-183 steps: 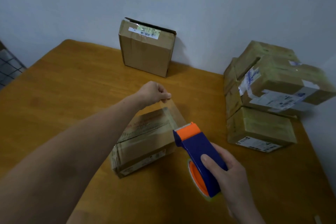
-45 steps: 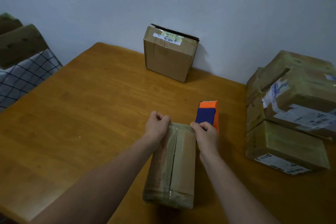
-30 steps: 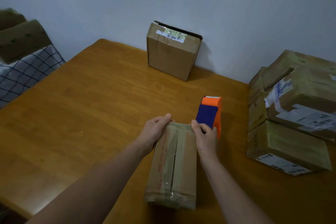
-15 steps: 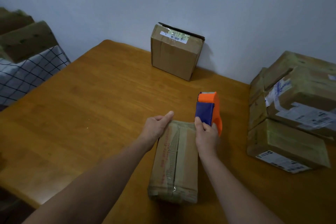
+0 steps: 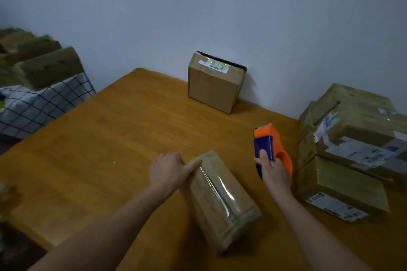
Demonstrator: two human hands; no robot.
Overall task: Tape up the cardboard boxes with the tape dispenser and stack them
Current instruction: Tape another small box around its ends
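your left hand (image 5: 169, 171) presses flat on the box (image 5: 220, 196), steadying it on the desk (image 5: 110, 149); your right hand (image 5: 274, 171) grips the tape dispenser (image 5: 267, 145), clear of it.

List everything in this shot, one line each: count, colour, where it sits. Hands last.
taped box: one, brown with clear tape along its top, lying on the table's near middle
tape dispenser: one, orange and blue, right of the taped box
upright box: one, brown with a barcode label, against the wall at the table's far edge
box stack: several, brown with white labels, table's right side; exact count unclear
table: one, orange-brown wood
checked cloth: one, white with dark lines, far left
brown shapes: blurred, above the cloth
wall: pale grey-blue, behind
left hand: fingers pressing on the taped box's far end
right hand: grips the tape dispenser
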